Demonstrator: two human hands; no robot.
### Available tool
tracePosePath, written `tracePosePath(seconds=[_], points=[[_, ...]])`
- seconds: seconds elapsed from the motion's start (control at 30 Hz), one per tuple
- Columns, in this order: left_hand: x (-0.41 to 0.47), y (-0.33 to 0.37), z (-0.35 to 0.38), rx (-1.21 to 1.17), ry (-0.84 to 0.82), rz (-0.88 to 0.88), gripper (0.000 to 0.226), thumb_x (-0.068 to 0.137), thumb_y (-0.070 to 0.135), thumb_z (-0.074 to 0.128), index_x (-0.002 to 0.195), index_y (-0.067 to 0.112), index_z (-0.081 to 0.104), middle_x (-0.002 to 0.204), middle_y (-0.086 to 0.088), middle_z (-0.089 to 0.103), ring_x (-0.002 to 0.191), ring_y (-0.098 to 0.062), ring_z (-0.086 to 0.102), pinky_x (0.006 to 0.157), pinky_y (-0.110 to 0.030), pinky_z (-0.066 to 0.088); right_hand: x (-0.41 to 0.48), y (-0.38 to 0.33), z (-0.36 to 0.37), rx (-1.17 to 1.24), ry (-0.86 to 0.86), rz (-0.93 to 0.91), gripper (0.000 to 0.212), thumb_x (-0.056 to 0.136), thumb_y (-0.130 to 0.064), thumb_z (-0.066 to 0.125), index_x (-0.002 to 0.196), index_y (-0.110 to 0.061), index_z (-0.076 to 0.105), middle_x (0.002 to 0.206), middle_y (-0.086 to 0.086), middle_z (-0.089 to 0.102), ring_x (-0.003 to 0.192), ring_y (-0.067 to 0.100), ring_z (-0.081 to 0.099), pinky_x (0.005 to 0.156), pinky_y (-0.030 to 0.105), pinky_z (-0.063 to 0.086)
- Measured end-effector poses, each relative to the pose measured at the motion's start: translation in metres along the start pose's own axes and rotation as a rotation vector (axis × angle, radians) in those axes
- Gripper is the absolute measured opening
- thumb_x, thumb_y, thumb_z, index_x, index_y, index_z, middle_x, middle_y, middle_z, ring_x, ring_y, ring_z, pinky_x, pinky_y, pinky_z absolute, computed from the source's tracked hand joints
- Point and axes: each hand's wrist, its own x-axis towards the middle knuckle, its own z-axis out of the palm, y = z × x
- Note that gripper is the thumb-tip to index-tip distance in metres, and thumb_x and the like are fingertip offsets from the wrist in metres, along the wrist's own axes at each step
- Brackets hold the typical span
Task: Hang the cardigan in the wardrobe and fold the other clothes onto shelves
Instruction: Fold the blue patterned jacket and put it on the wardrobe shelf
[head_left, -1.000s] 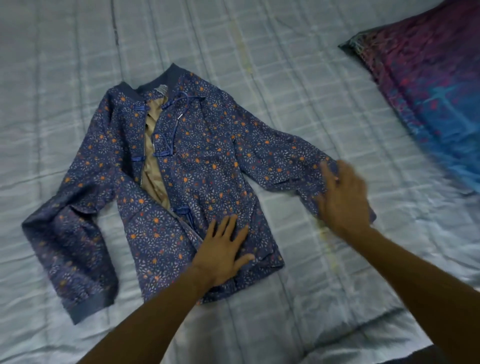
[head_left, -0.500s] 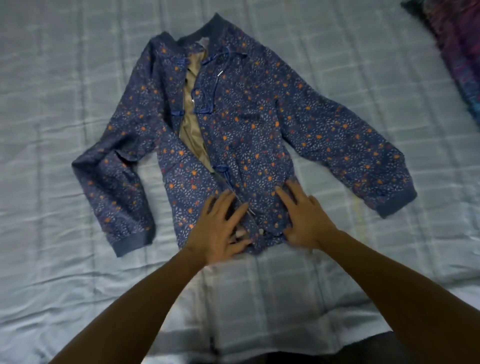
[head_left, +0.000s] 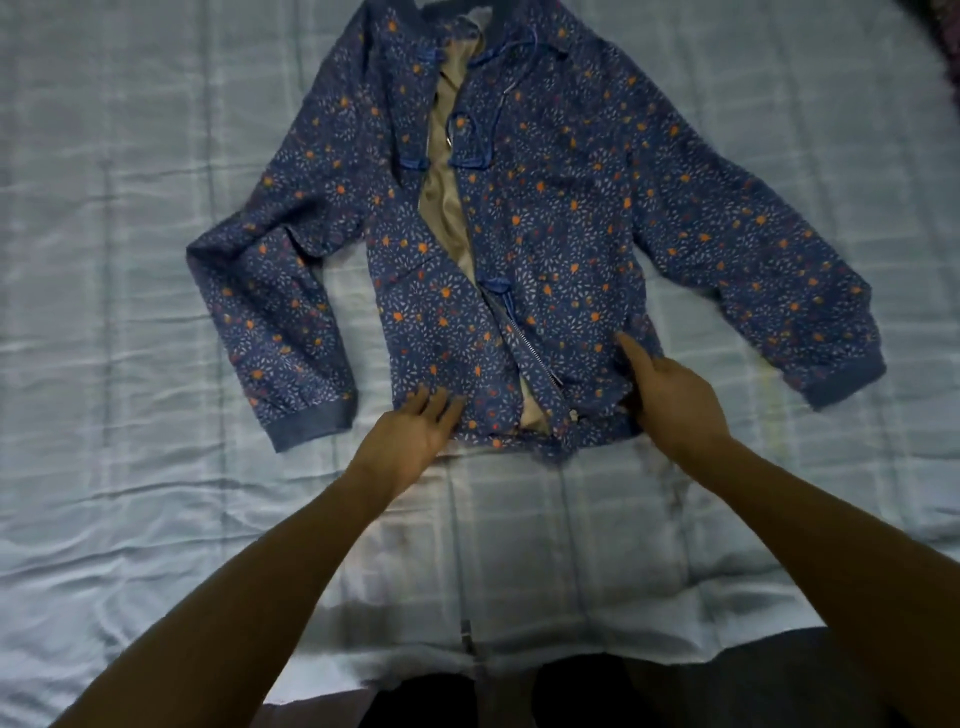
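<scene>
Both hands, left (head_left: 415, 431) and right (head_left: 670, 400), rest flat, fingers spread, on jacket (head_left: 545, 218) hem.

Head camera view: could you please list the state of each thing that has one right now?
Jacket: spread flat on the bed, front up, sleeves out.
Zip: mostly undone, tan lining showing.
Left hand: open, fingers on the hem.
Right hand: at the hem's other corner; grip unclear.
Bedsheet: wrinkled.

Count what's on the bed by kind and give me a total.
Jacket: 1
Hands: 2, left hand and right hand, both at the jacket's hem
Total: 3, on the bed
</scene>
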Motion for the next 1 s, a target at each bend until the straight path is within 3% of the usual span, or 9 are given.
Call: tracePosePath(seconds=[0.13, 0.2, 0.27, 0.33, 0.47, 0.57, 0.73, 0.87, 1.0], points=[[-0.027, -0.013, -0.015, 0.011, 0.055, 0.128, 0.029, 0.066, 0.003, 0.038, 0.077, 0.009, 0.064, 0.065, -0.007, 0.065, 0.052, -0.024, 0.061, 0.043, -0.023, 0.047, -0.020, 0.014, -0.008, -0.010, 0.034, -0.110, 0.084, 0.051, 0.017, 0.076, 0.130, 0.002, 0.052, 0.077, 0.024, 0.064, 0.056, 0.036, 0.061, 0.044, 0.034, 0.045], [-0.043, -0.015, -0.015, 0.072, 0.025, 0.164, 0.026, 0.068, 0.006, 0.039, 0.064, 0.014, 0.063, 0.060, -0.004, 0.060, 0.050, -0.022, 0.058, 0.044, -0.023, 0.043, -0.029, 0.018, -0.004, -0.123, 0.068, -0.204, 0.071, 0.047, 0.013, 0.075, 0.116, 0.003, 0.062, 0.088, 0.022, 0.069, 0.072, 0.036, 0.067, 0.069, 0.044, 0.055], [-0.053, -0.017, -0.008, 0.089, -0.030, 0.190, 0.027, 0.078, 0.021, 0.042, 0.061, 0.016, 0.063, 0.059, -0.003, 0.060, 0.051, -0.022, 0.059, 0.045, -0.023, 0.043, -0.036, 0.016, 0.003, -0.234, 0.029, -0.321, 0.042, 0.062, -0.010, 0.062, 0.103, -0.003, 0.069, 0.101, 0.020, 0.067, 0.094, 0.036, 0.065, 0.095, 0.047, 0.042], [-0.056, -0.017, -0.002, 0.040, -0.070, 0.172, 0.045, 0.086, 0.047, 0.040, 0.061, 0.019, 0.066, 0.058, -0.001, 0.063, 0.052, -0.022, 0.060, 0.047, -0.023, 0.044, -0.040, 0.009, 0.006, -0.284, -0.035, -0.333, 0.033, 0.071, -0.024, 0.047, 0.086, -0.006, 0.071, 0.104, 0.019, 0.064, 0.101, 0.037, 0.061, 0.095, 0.047, 0.034], [-0.034, 0.007, -0.015, -0.182, 0.085, 0.014, 0.044, 0.095, 0.044, 0.040, 0.076, 0.015, 0.067, 0.061, -0.005, 0.061, 0.053, -0.026, 0.058, 0.049, -0.028, 0.044, -0.040, -0.013, 0.008, -0.246, 0.020, -0.182, 0.041, 0.070, -0.026, 0.056, 0.105, -0.007, 0.063, 0.102, 0.016, 0.056, 0.090, 0.035, 0.055, 0.081, 0.043, 0.036], [0.011, 0.050, -0.034, -0.497, 0.107, -0.357, 0.030, 0.094, 0.041, 0.046, 0.094, 0.014, 0.058, 0.079, -0.006, 0.064, 0.068, -0.028, 0.062, 0.057, -0.034, 0.047, -0.038, -0.021, 0.010, -0.189, 0.039, -0.142, 0.044, 0.076, -0.026, 0.040, 0.110, -0.008, 0.062, 0.093, 0.015, 0.057, 0.080, 0.035, 0.055, 0.071, 0.040, 0.043], [0.098, 0.093, -0.032, -1.028, -0.071, -0.999, 0.074, 0.084, 0.048, 0.062, 0.133, 0.006, 0.027, 0.131, -0.016, 0.048, 0.114, -0.035, 0.052, 0.092, -0.046, 0.047, -0.045, -0.024, 0.019, -0.096, -0.064, -0.125, 0.048, 0.083, -0.033, 0.042, 0.116, -0.006, 0.064, 0.087, 0.017, 0.058, 0.067, 0.034, 0.056, 0.056, 0.034, 0.047], [0.112, 0.087, -0.035, -0.960, -0.036, -0.984, 0.065, 0.086, 0.023, 0.062, 0.136, 0.000, 0.028, 0.121, -0.018, 0.056, 0.107, -0.035, 0.057, 0.085, -0.040, 0.049, -0.052, -0.028, 0.025, -0.138, -0.075, -0.119, 0.059, 0.075, -0.037, 0.047, 0.122, -0.004, 0.059, 0.091, 0.016, 0.056, 0.076, 0.033, 0.053, 0.069, 0.039, 0.045], [0.078, 0.067, -0.057, -0.993, 0.232, -0.797, 0.060, 0.079, -0.003, 0.051, 0.136, 0.014, 0.042, 0.085, -0.010, 0.061, 0.063, -0.018, 0.054, 0.050, -0.019, 0.037, -0.046, -0.028, 0.021, -0.180, -0.037, -0.064, 0.053, 0.067, -0.020, 0.071, 0.117, -0.005, 0.063, 0.087, 0.015, 0.061, 0.077, 0.035, 0.056, 0.074, 0.042, 0.046]])
